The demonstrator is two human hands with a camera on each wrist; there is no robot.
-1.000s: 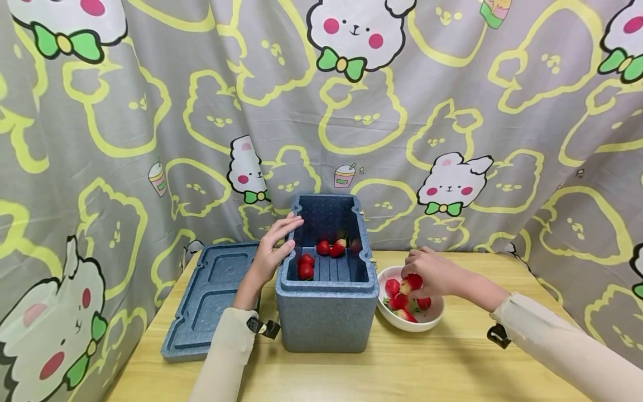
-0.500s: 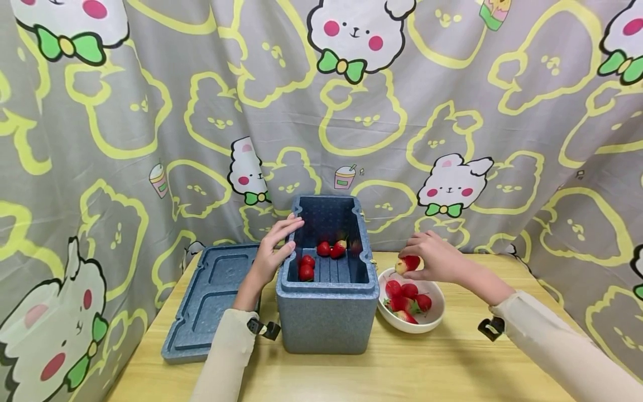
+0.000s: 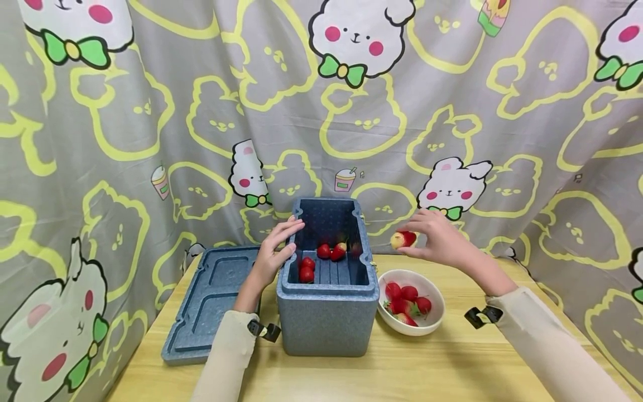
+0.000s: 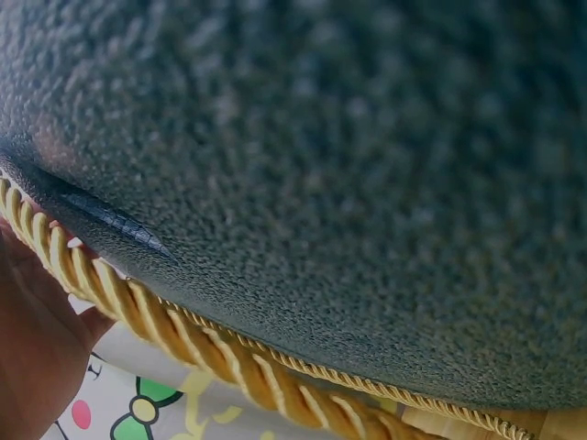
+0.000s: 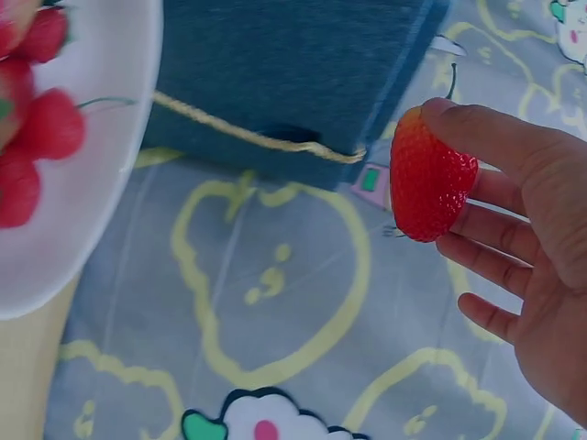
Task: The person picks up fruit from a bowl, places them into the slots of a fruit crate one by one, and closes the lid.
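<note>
Right hand [image 3: 439, 239] pinches one red-and-yellow conical strawberry [image 3: 404, 239].
Left hand [image 3: 271, 255] rests, unclenched, on a speckled blue-grey rectangular box [image 3: 329, 324].

Strawberry [image 3: 409, 239]: red, yellowish toward stem end, thin stem; pinched mid-air by right hand [image 3: 438, 240], apart from box [image 3: 327, 324]. Box blue-grey, speckled, upright on worktop [image 3: 402, 368], uncovered, four red strawberries [image 3: 307, 274] inside, left hand [image 3: 271, 254] touching left rim.

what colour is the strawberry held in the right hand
The strawberry is red, turning orange near its stem; the right wrist view shows it best.
</note>
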